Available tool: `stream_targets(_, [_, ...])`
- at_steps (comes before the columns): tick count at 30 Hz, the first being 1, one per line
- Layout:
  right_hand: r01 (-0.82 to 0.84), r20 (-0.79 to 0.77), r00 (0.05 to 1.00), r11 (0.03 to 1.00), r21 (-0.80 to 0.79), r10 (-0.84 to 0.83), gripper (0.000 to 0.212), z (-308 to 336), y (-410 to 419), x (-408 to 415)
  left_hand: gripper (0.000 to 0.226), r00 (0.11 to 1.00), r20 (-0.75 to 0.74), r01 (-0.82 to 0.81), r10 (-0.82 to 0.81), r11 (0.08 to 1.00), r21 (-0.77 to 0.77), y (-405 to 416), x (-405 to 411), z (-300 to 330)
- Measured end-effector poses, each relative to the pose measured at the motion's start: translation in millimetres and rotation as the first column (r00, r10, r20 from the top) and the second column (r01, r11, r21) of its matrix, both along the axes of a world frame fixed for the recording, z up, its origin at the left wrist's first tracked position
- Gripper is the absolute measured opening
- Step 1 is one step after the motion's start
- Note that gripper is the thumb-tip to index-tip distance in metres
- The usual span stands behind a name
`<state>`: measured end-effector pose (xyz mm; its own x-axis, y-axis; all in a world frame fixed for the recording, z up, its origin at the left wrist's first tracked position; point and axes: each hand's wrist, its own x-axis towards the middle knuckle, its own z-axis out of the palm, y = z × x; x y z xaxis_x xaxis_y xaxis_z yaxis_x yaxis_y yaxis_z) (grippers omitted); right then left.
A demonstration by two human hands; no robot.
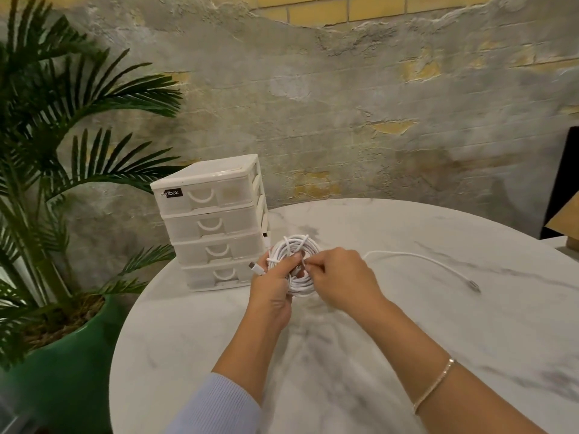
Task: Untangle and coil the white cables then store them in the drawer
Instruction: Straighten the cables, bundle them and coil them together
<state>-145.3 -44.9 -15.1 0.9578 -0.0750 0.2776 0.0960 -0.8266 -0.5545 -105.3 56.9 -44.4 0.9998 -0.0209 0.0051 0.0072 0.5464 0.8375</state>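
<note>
Currently both forearms reach forward over the round table (360,355), hands meeting near its far left part. My left hand (272,292) has its fingers curled round the left side of the coiled white cable (296,264), thumb across the loops, holding the bundle up off the tabletop. My right hand (343,277) pinches a strand at the middle of the coil between thumb and fingertips; knuckles face up, wrist slightly bent. A thin bracelet (434,385) sits on the right forearm, a pale blue ribbed sleeve (216,408) covers the left.

Coil: several round loops of thin, smooth white cord, with a wrap crossing them at the top. One connector end (255,267) sticks out to the left, just above my left thumb. A second white cable (423,261) lies loose on the table to the right, running in a long curve to a plug end; whether it joins the coil I cannot tell.

Drawer unit (213,223): white translucent plastic, four stacked drawers with curved handles, all closed, standing just left of the coil. Table surface is glossy, white marble pattern with grey veins. Green pot (72,364) with a palm stands left; rough plaster wall behind.
</note>
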Motion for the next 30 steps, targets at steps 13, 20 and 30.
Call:
stream_targets(13, [0.156, 0.172, 0.978, 0.960, -0.232, -0.117, 0.022, 2.8, -5.4, -0.5, 0.055, 0.931, -0.048, 0.361, -0.362, 0.895, 0.263, 18.8, -5.1, 14.3])
stream_targets(20, [0.059, 0.117, 0.993, 0.934, -0.353, -0.018, 0.029, -2.9, -2.0, 0.4, 0.028, 0.956, 0.067, 0.191, -0.284, 0.785, 0.590, 19.3, -3.9, 6.8])
stream_targets(30, [-0.037, -0.177, 0.983, 0.996, 0.085, 0.051, 0.031, 11.2, -15.3, -5.3, 0.048, 0.931, 0.149, 0.148, -0.332, 0.720, 0.678, 18.9, -1.4, 3.7])
